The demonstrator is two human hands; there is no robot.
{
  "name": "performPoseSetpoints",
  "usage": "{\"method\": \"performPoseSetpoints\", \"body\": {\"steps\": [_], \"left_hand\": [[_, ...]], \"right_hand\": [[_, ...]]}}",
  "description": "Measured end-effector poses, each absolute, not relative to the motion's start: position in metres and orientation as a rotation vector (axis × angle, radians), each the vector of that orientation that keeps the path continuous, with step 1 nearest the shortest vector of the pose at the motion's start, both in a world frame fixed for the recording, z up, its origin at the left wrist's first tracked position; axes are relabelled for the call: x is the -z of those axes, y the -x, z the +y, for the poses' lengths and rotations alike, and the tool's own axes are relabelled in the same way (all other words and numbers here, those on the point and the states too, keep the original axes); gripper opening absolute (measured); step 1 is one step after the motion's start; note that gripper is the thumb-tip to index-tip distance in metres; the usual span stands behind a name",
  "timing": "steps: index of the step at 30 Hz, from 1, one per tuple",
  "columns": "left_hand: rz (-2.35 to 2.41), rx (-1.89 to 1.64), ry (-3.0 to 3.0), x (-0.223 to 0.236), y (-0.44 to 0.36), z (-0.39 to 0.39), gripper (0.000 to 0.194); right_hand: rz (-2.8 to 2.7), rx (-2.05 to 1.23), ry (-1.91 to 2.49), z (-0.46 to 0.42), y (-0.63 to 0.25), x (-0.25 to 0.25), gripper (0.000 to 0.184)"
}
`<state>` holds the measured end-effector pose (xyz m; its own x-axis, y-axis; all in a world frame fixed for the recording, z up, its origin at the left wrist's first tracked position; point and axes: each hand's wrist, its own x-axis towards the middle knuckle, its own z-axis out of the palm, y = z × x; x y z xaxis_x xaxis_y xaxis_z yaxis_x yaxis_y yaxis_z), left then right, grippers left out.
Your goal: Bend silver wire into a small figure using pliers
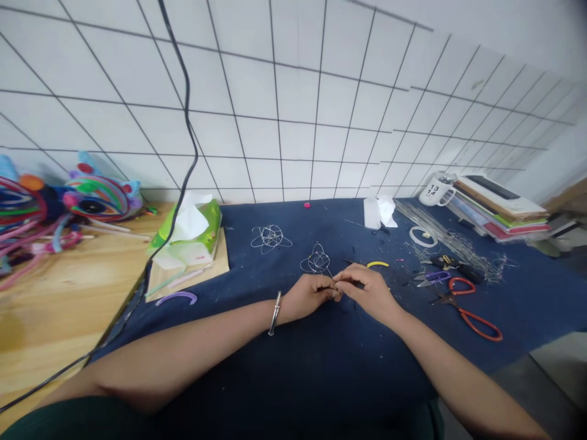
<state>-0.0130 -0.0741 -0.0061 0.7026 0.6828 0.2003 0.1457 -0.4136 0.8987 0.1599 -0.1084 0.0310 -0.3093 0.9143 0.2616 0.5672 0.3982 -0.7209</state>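
Pinching looped wire between closed fingertips of left hand and right hand, just below frame centre.

From my remote seat I read one marking: black numerals, "13" above "14", on a white, cylindrical, glossy mug between two and three o'clock from centre.

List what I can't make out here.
Head view: near end of the wire shape, hidden by left hand and right hand.
Head view: what the yellow handle belongs to, behind the right hand.
Head view: rest of the leftmost colourful figure, cut off by left edge.
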Motion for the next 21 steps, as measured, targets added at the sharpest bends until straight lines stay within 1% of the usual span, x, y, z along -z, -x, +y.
{"method": "performPoseSetpoints", "body": {"steps": [7, 13, 21], "left_hand": [[0.677, -0.784, -1.957, 0.0043, 0.0131, -0.0768, 0.016], [0.736, -0.694, -1.883, 0.0061, 0.0112, -0.077, 0.016], [0.778, -0.721, -1.906, 0.0121, 0.0093, -0.0835, 0.013]], "right_hand": [[-1.922, -0.711, 1.218, -0.111, -0.1577, -0.0319, 0.014], [-1.932, -0.737, 1.222, -0.1103, -0.1573, -0.0302, 0.016], [-1.965, -0.752, 1.202, -0.1134, -0.1594, -0.0297, 0.012]]}}
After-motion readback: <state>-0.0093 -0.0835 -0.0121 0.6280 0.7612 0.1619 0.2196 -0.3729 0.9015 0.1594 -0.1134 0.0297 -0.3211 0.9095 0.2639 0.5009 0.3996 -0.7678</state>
